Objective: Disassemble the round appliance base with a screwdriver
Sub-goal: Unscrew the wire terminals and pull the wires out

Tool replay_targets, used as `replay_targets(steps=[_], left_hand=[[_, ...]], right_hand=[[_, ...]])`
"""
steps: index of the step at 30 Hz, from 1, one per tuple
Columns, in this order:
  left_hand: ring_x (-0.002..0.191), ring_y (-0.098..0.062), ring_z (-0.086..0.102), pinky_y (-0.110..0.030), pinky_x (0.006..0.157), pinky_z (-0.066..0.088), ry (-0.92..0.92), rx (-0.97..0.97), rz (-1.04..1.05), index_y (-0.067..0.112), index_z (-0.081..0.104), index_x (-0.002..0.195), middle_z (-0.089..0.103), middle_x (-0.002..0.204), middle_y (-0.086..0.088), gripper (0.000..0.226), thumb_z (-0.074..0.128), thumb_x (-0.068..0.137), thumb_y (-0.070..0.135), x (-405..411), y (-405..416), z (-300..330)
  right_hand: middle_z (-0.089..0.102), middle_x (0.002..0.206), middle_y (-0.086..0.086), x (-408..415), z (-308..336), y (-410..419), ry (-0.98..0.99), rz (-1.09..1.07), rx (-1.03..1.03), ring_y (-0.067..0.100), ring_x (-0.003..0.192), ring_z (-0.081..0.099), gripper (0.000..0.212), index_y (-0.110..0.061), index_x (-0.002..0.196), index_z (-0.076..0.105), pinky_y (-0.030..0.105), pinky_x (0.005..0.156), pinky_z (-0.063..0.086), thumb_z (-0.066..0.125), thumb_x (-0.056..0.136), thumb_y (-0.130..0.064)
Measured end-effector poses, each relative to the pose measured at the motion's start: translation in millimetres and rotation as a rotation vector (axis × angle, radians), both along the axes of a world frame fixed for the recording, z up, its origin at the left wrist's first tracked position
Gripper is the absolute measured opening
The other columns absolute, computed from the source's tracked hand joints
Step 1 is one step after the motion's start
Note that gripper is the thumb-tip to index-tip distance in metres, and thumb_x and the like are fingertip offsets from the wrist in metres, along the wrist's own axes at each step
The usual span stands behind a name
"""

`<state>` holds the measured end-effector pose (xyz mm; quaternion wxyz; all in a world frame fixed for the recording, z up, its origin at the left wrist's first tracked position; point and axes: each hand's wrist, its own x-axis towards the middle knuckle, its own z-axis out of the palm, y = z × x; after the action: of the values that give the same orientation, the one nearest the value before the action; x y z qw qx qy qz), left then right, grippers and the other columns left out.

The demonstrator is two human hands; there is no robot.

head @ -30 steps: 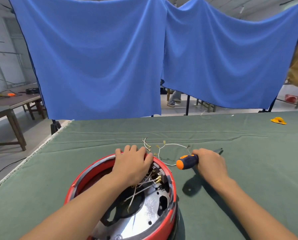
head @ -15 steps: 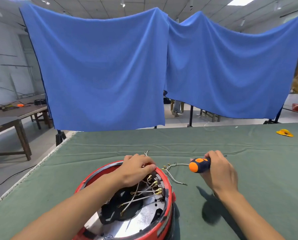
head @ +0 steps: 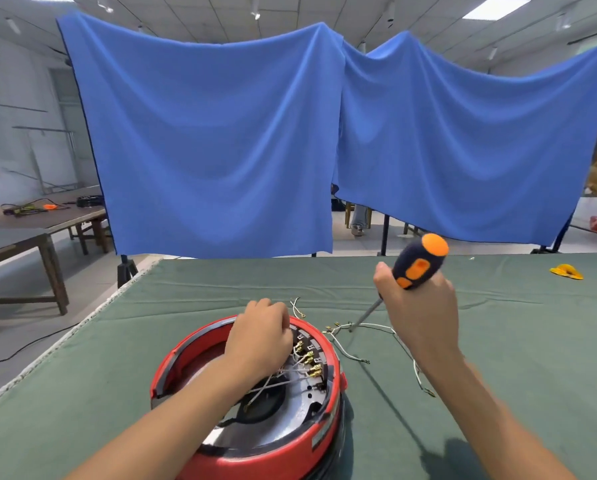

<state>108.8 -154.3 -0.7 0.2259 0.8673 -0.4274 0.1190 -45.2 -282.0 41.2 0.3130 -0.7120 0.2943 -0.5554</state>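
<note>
Gripped in the right hand [head: 423,317] is the screwdriver [head: 417,263], fingers wrapped round its black-and-orange handle, butt up, shaft slanting down-left with the tip just above the bench [head: 186,306] beside loose white wires [head: 355,332]. Left hand [head: 260,336] is curled over the far inner rim of the round appliance base [head: 248,403]; whether anything is pinched under the fingers cannot be told. Base sits at the near centre of the green-covered bench, open side up.

Handling, judged: rigid red plastic shell with a metal plate inside, moderately heavy, not likely to slide much on the cloth. Best held by the thick red rim, as the left hand is placed, to brace against screwdriver torque. Brass-tipped leads [head: 307,363] inside are thin and easily bent or torn off; they should not be grabbed.

Contents: the shell holds a shiny metal plate, a dark central opening, and a row of brass terminals along the right inner wall with wires fanning inward. A small yellow object [head: 566,271] lies far right.
</note>
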Motion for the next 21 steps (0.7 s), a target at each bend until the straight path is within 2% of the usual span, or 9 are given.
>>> replay_targets(steps=[3,6,8,10,12,16,19,21], left_hand=[[0.102,-0.021,0.043,-0.033,0.085,0.038,-0.042,0.031,0.012,0.02,0.061,0.091,0.055,0.099,0.001,0.016,0.045,0.087,0.018,5.4,-1.6,-1.4],[0.103,-0.021,0.042,-0.032,0.085,0.038,-0.037,0.044,0.008,0.02,0.065,0.093,0.053,0.099,0.001,0.019,0.047,0.087,0.017,10.5,-4.3,-1.5],[0.104,-0.022,0.044,-0.033,0.086,0.039,-0.016,0.045,0.035,0.02,0.069,0.094,0.054,0.1,-0.001,0.024,0.047,0.087,0.015,11.5,-6.5,-1.6],[0.103,-0.025,0.048,-0.036,0.087,0.043,0.024,0.046,0.073,0.017,0.072,0.095,0.058,0.101,-0.004,0.028,0.046,0.084,0.012,13.6,-7.5,-2.9],[0.094,-0.027,0.058,-0.037,0.082,0.049,0.145,0.027,0.064,0.013,0.075,0.089,0.068,0.094,-0.007,0.031,0.047,0.078,0.008,17.9,-5.6,-4.4],[0.08,-0.023,0.066,-0.034,0.075,0.054,0.423,-0.038,0.011,0.009,0.076,0.08,0.073,0.081,-0.008,0.027,0.05,0.077,0.005,26.7,-0.9,-7.5],[0.07,-0.021,0.064,-0.034,0.074,0.053,0.503,-0.068,-0.014,0.011,0.074,0.073,0.071,0.075,-0.008,0.023,0.052,0.078,0.005,28.7,-2.8,-9.9],[0.064,-0.02,0.055,-0.036,0.072,0.053,0.529,-0.034,-0.032,0.014,0.067,0.068,0.062,0.069,-0.008,0.021,0.05,0.077,0.004,28.3,-4.3,-11.2]], right_hand=[[0.059,0.053,0.002,-3.0,16.8,6.5,-0.056,0.076,-0.013,0.019,0.057,0.056,0.038,-0.008,0.061,0.05,0.036,0.058,0.045,0.06,0.066,-0.044],[0.058,0.054,0.005,-5.6,30.7,8.2,-0.079,0.048,-0.068,0.023,0.058,0.056,0.04,-0.006,0.06,0.056,0.037,0.059,0.047,0.063,0.066,-0.044],[0.058,0.052,0.005,-4.8,38.4,9.4,-0.118,0.042,-0.097,0.02,0.054,0.055,0.039,-0.005,0.057,0.055,0.033,0.055,0.045,0.064,0.068,-0.042],[0.058,0.049,0.003,-1.4,41.3,12.2,-0.215,0.125,-0.084,0.012,0.046,0.05,0.036,-0.001,0.057,0.054,0.021,0.046,0.041,0.064,0.07,-0.033],[0.058,0.047,0.0,4.3,39.7,17.2,-0.283,0.219,-0.056,0.008,0.043,0.049,0.031,0.001,0.058,0.053,0.015,0.044,0.039,0.064,0.07,-0.026],[0.062,0.055,0.01,18.4,25.0,20.8,-0.275,0.243,-0.047,0.021,0.052,0.058,0.032,0.003,0.062,0.058,0.027,0.052,0.047,0.063,0.069,-0.027],[0.058,0.047,-0.006,23.2,16.5,23.1,-0.327,0.229,-0.044,0.004,0.044,0.053,0.023,-0.006,0.056,0.057,0.013,0.047,0.042,0.064,0.069,-0.023],[0.056,0.044,-0.014,24.7,11.1,25.0,-0.354,0.226,-0.048,0.001,0.043,0.053,0.019,-0.017,0.053,0.056,0.01,0.048,0.041,0.064,0.069,-0.021]])
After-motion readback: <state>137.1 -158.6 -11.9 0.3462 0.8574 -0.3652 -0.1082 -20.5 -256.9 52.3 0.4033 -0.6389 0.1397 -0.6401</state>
